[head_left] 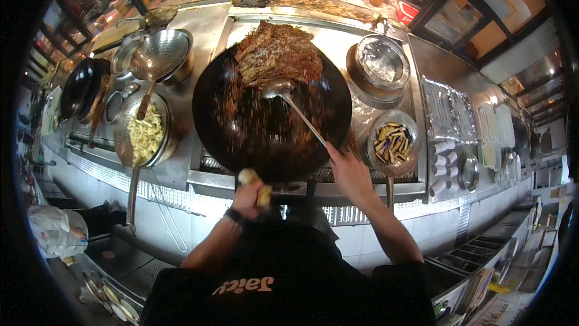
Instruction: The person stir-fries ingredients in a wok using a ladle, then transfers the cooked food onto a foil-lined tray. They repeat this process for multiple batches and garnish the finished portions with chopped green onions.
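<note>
My left hand point(246, 200) is closed around a yellowish cloth point(264, 195) at the near rim of a large black wok point(267, 161). Whether the cloth wraps a handle is hidden. In my right hand point(353, 177) is the long handle of a metal ladle point(279, 88), its bowl over the wok. Beyond the ladle bowl, a thick mass of brown shredded food point(280, 54), perhaps noodles, rises over the wok's far rim. Blurred brown streaks and bits spread across the wok's dark inside.
Left of the wok, a perforated strainer point(123, 133) holds pale yellow pieces point(147, 133); another strainer point(159, 57) rests on a pot behind it. At right are a metal pot point(382, 63) and a strainer of eggplant-like strips point(392, 143). A person point(59, 231) is at far left.
</note>
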`<state>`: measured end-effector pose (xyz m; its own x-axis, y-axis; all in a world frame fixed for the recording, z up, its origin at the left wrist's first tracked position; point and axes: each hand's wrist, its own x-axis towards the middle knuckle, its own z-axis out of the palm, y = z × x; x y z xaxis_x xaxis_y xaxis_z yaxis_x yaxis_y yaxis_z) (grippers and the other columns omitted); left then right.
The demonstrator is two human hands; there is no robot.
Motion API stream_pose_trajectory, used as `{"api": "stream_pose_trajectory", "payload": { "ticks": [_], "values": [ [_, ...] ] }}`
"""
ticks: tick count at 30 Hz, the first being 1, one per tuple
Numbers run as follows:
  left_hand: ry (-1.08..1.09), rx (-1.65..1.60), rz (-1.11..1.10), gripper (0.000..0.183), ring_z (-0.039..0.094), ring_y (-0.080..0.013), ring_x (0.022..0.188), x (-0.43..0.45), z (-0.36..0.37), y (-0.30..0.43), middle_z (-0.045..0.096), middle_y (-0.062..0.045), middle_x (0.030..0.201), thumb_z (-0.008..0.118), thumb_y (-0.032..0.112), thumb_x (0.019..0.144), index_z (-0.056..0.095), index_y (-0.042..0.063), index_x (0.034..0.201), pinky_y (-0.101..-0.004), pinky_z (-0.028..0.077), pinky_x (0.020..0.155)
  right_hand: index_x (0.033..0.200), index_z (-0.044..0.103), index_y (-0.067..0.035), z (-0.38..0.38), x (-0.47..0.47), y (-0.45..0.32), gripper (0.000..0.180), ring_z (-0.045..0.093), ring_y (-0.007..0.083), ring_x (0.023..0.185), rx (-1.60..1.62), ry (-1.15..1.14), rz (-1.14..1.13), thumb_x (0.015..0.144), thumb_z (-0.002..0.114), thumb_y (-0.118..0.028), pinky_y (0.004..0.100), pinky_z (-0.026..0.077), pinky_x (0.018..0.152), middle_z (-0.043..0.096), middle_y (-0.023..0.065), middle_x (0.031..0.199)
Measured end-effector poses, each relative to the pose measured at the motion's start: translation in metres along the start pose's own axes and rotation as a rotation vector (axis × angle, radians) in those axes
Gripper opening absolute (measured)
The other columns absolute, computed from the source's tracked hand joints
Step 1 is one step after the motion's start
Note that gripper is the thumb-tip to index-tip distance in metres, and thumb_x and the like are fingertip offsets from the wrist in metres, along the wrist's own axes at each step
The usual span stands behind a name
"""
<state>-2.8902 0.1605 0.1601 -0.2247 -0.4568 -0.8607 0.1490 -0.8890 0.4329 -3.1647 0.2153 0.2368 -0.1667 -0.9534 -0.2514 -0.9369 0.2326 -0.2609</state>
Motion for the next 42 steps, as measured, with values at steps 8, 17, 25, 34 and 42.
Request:
{"api": "stream_pose_trajectory", "payload": {
  "ticks": [8, 17, 25, 34, 42],
  "values": [
    [-0.234, -0.251, 0.020, 0.012, 0.053, -0.0164, 0.051, -0.029, 0.016, 0.039, 0.056, -0.002, 0.071, 0.045, 0.024, 0.097, 0.048, 0.015, 0.105, -0.0269, 0.041, 0.041, 0.147, 0.040, -0.019, -0.185, -0.034, 0.003, 0.052, 0.061, 0.0176, 0.059, 0.326, -0.711, -0.232, 0.097, 0.052, -0.016, 0.0353, 0.048, 0.057, 0.063, 0.0096, 0.077],
    [-0.203, -0.339, 0.012, 0.016, 0.062, -0.0192, 0.070, 0.047, -0.001, -0.028, 0.063, -0.006, 0.086, 0.046, 0.022, 0.097, 0.055, 0.013, 0.107, -0.0354, 0.053, 0.053, 0.145, 0.042, -0.019, 0.007, -0.043, -0.042, 0.056, 0.062, 0.0297, 0.059, -0.082, -0.004, -0.082, 0.090, 0.048, -0.010, 0.0474, 0.051, 0.055, 0.054, 0.0142, 0.090],
    [-0.242, -0.315, 0.023, 0.019, 0.053, -0.0150, 0.054, 0.051, 0.007, 0.030, 0.056, -0.004, 0.070, 0.047, 0.030, 0.095, 0.051, 0.013, 0.088, -0.0271, 0.040, 0.042, 0.142, 0.048, -0.018, -0.051, -0.009, -0.053, 0.042, 0.056, 0.0182, 0.054, 0.253, -0.241, -0.235, 0.100, 0.047, -0.018, 0.0333, 0.047, 0.057, 0.060, 0.0108, 0.073],
    [-0.191, -0.187, 0.119, 0.012, 0.053, -0.0194, 0.053, 0.067, 0.005, 0.012, 0.057, -0.006, 0.072, 0.050, 0.022, 0.095, 0.049, 0.012, 0.087, -0.0331, 0.045, 0.042, 0.137, 0.051, -0.014, -0.018, -0.039, -0.096, 0.042, 0.068, 0.0345, 0.070, -0.237, -0.347, 0.054, 0.097, 0.039, -0.011, 0.0450, 0.056, 0.060, 0.059, 0.0288, 0.108],
    [-0.286, -0.163, 0.082, 0.018, 0.055, -0.0187, 0.049, 0.064, -0.036, 0.030, 0.057, -0.006, 0.066, 0.048, 0.023, 0.096, 0.051, 0.012, 0.083, -0.0321, 0.042, 0.039, 0.144, 0.046, -0.019, -0.020, -0.006, -0.091, 0.047, 0.059, 0.0209, 0.047, 0.263, -0.274, -0.103, 0.097, 0.045, -0.012, 0.0347, 0.050, 0.053, 0.062, 0.0125, 0.069]
  ]
}}
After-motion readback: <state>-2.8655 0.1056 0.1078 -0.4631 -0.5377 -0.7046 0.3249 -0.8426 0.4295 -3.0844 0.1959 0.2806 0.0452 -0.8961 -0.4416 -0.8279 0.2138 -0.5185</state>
